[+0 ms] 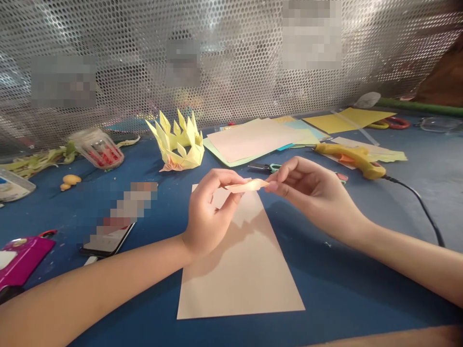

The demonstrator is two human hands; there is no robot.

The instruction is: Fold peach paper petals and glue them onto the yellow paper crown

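A small piece of folded peach paper (pixel 249 185) is held up between both hands. My left hand (pixel 213 207) pinches its left part between thumb and fingers. At its right tip, my right hand (pixel 314 195) pinches with thumb and forefinger, the other fingers curled. Beneath them a pale pink paper sheet (pixel 242 274) lies flat on the blue table (pixel 144 303), shaded by the hands. Behind my left hand stands a yellow folded-paper crown (pixel 177 144) with pointed tips and a peach paper piece at its lower front.
Coloured sheets (pixel 253 140) are stacked at the back. Scissors (pixel 269 167) and a yellow glue gun (pixel 350 156) with a black cord lie right. Leftward are a phone (pixel 108 236), a tipped jar (pixel 99 149) and a magenta object (pixel 25 260). A perforated metal panel (pixel 231 58) stands behind.
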